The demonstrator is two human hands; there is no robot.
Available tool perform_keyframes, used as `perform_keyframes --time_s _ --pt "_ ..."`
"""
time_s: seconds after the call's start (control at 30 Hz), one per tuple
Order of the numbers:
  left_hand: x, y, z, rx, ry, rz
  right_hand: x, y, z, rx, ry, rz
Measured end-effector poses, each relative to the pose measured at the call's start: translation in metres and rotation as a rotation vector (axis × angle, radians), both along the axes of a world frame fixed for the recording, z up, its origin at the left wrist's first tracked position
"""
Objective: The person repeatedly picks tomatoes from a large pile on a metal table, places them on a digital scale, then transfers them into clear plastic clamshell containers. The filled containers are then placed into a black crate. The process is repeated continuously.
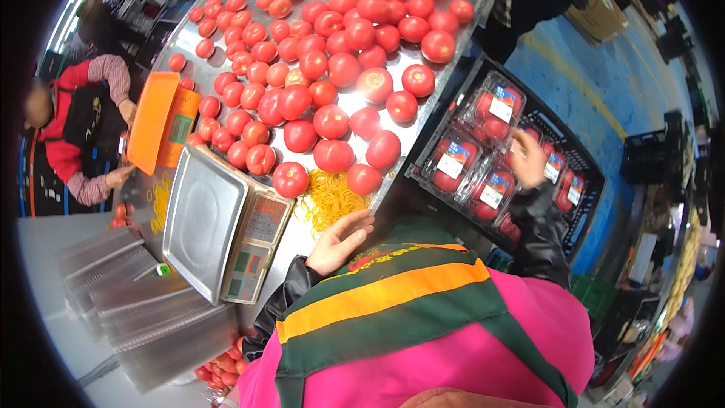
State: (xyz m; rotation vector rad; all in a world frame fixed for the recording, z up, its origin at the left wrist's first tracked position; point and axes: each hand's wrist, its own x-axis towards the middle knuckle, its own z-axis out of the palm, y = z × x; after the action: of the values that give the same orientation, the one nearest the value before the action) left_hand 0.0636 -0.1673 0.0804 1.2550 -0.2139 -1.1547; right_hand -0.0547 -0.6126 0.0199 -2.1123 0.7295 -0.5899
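My right hand (528, 160) reaches over a black plastic crate (589, 204) at the right, its fingers at the clear plastic packs of tomatoes inside; whether it grips a pack I cannot tell. One labelled pack (498, 107) lies just beyond the fingertips, another (453, 161) to the left. My left hand (340, 242) is spread with nothing in it, by the near edge of the metal table (283, 263). Just above it lies a heap of yellow rubber bands (334, 198). Many loose red tomatoes (342, 69) cover the table. A weighing scale with a metal pan (207, 224) stands to the left.
Stacks of clear plastic trays (164, 323) stand at lower left. Across the table a co-worker (73, 119) has hands at an orange scale (153, 124). Another person (510, 5) stands beyond the crate. More tomatoes (224, 371) lie below the trays.
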Motion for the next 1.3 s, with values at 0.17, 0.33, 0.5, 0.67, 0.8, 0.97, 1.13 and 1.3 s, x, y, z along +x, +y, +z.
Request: perform_keyframes --time_s 0.17,0.33,0.5,0.67,0.8,0.97,1.13,1.3 --pt "-0.014 0.020 0.011 0.067 -0.007 0.194 0.197 0.100 0.045 -0.373 -0.219 0.694" --pt "-0.032 0.047 0.013 0.141 -0.036 0.435 0.320 0.171 0.022 -0.819 0.002 0.707" --pt "-0.048 0.067 0.004 0.095 -0.076 0.624 0.358 0.183 0.008 -0.946 0.249 0.666" --pt "-0.037 0.071 0.004 0.119 -0.197 0.678 0.321 0.164 0.038 -0.627 -0.002 0.771" --pt "0.004 0.044 0.015 0.199 -0.512 0.667 0.282 0.190 0.061 0.177 -0.119 0.737" --pt "0.046 -0.002 0.028 0.602 -1.332 0.488 0.214 0.274 0.070 0.736 0.101 0.986" --pt "0.056 0.039 0.036 0.605 -1.277 0.769 0.202 0.235 0.078 0.160 0.038 1.250" --pt "0.075 0.151 0.046 1.083 -1.352 0.892 0.241 0.180 0.070 -0.325 -0.088 1.145"
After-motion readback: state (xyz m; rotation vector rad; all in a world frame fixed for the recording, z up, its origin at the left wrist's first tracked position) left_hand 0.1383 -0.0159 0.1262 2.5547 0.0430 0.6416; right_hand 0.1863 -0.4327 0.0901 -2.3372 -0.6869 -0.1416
